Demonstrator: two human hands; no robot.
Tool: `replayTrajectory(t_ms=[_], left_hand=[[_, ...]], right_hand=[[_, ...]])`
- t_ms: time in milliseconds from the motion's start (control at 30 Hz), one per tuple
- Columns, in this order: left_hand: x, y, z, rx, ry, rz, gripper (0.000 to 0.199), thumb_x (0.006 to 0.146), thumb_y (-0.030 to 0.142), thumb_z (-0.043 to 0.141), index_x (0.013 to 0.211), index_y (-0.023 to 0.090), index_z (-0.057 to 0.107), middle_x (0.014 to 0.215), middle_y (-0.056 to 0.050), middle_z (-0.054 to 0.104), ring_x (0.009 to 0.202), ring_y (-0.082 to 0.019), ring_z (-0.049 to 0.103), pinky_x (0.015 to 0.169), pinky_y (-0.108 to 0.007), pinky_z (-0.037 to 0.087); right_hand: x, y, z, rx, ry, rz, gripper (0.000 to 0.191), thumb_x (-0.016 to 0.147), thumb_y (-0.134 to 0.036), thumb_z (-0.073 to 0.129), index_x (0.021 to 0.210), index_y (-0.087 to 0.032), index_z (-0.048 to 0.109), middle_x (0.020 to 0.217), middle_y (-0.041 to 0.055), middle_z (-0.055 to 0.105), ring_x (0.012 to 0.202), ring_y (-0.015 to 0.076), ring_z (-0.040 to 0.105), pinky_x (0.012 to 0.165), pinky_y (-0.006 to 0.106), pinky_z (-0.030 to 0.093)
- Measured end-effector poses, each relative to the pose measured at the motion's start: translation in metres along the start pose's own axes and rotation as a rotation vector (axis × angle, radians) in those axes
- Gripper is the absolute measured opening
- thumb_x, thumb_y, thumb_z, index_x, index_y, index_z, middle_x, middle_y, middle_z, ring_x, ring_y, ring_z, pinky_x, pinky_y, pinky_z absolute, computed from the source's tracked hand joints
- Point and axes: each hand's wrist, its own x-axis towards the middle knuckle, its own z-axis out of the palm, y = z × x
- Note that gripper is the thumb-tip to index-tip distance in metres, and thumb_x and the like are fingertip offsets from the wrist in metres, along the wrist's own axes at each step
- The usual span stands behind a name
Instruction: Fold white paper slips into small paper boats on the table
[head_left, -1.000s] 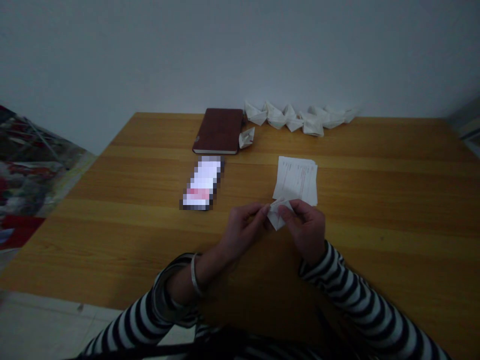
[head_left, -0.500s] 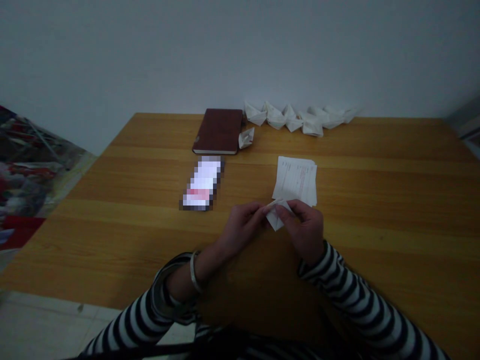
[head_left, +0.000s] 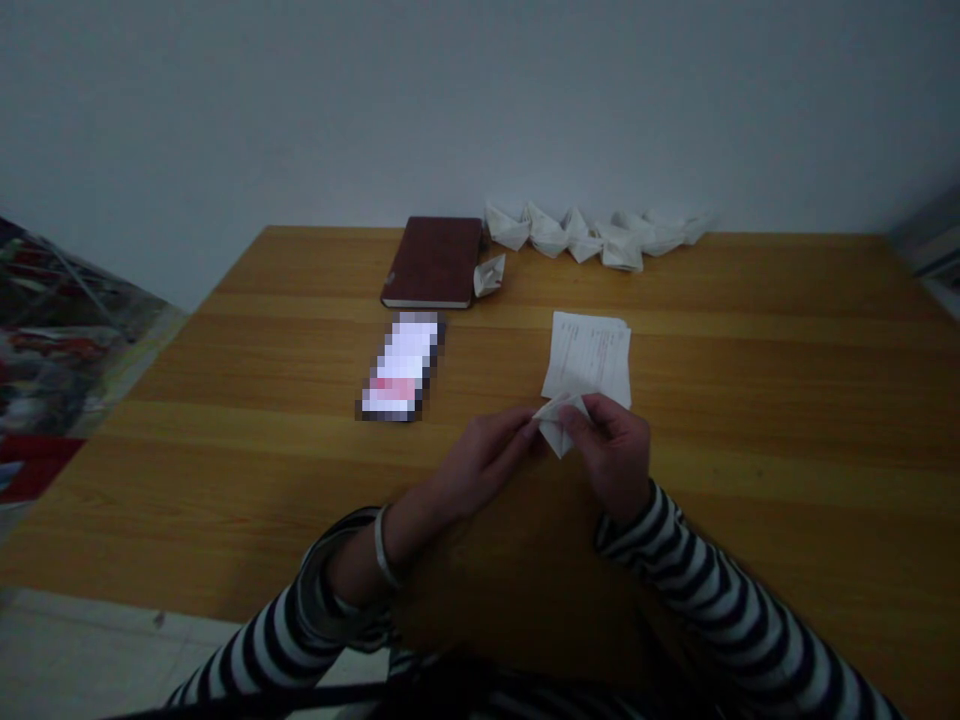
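A small folded white paper [head_left: 559,430] is held up between both hands, its pointed corner facing down. My left hand [head_left: 484,460] pinches its left corner between thumb and fingers. On the other side, my right hand [head_left: 615,450] grips the right part, the thumb lying over the front. Just beyond the fingers lies a stack of printed white sheets [head_left: 589,355], its near edge partly covered by the right hand and the folded paper.
A lit phone [head_left: 401,368] lies left of the sheets on the wooden table [head_left: 750,400]. Behind it is a brown notebook [head_left: 435,260], with one small folded paper [head_left: 490,276] at its right edge. Several folded paper boats [head_left: 581,237] line the wall.
The left hand's fingers are now nearer the paper's left corner, and more of the folded paper's front shows. The right hand has moved very slightly.
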Motion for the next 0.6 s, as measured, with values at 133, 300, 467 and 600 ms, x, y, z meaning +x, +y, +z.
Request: replayTrajectory(t_ms=[133, 300, 467, 600], left_hand=[[0.0000, 0.0005, 0.0006, -0.009, -0.005, -0.017, 0.030, 0.101, 0.032, 0.038, 0.094, 0.015, 0.063, 0.079, -0.003, 0.063, 0.073, -0.015, 0.056, 0.070, -0.027, 0.045], [0.0019, -0.0001, 0.0006, -0.004, -0.007, -0.030, 0.035, 0.101, 0.036, 0.036, 0.092, 0.015, 0.063, 0.079, -0.004, 0.063, 0.072, -0.015, 0.055, 0.067, -0.027, 0.044], [0.0057, -0.0018, -0.0018, 0.100, 0.009, -0.094, 0.037, 0.098, 0.040, 0.044, 0.075, 0.016, 0.060, 0.065, 0.001, 0.054, 0.061, -0.013, 0.048, 0.056, -0.025, 0.037], [0.0056, -0.0038, -0.0019, 0.140, 0.019, -0.059, 0.036, 0.100, 0.034, 0.042, 0.073, 0.016, 0.059, 0.064, 0.002, 0.054, 0.058, -0.012, 0.047, 0.056, -0.025, 0.036]], right_hand=[[-0.0002, 0.0006, 0.0004, -0.007, -0.005, 0.004, 0.016, 0.085, -0.030, 0.065, 0.077, -0.019, 0.071, 0.065, 0.0010, 0.068, 0.059, 0.0143, 0.059, 0.055, 0.026, 0.047], [-0.0017, 0.0005, 0.0013, -0.034, -0.039, -0.014, 0.017, 0.087, -0.031, 0.063, 0.081, -0.019, 0.072, 0.068, 0.0013, 0.070, 0.062, 0.0148, 0.061, 0.057, 0.026, 0.048], [-0.0035, -0.0041, 0.0008, -0.184, -0.075, -0.141, 0.016, 0.087, -0.028, 0.063, 0.078, -0.018, 0.072, 0.068, 0.0011, 0.070, 0.062, 0.0146, 0.061, 0.061, 0.027, 0.047], [-0.0036, -0.0057, 0.0004, -0.248, -0.071, -0.205, 0.016, 0.087, -0.027, 0.062, 0.079, -0.018, 0.072, 0.067, 0.0013, 0.069, 0.061, 0.0151, 0.061, 0.061, 0.028, 0.047]])
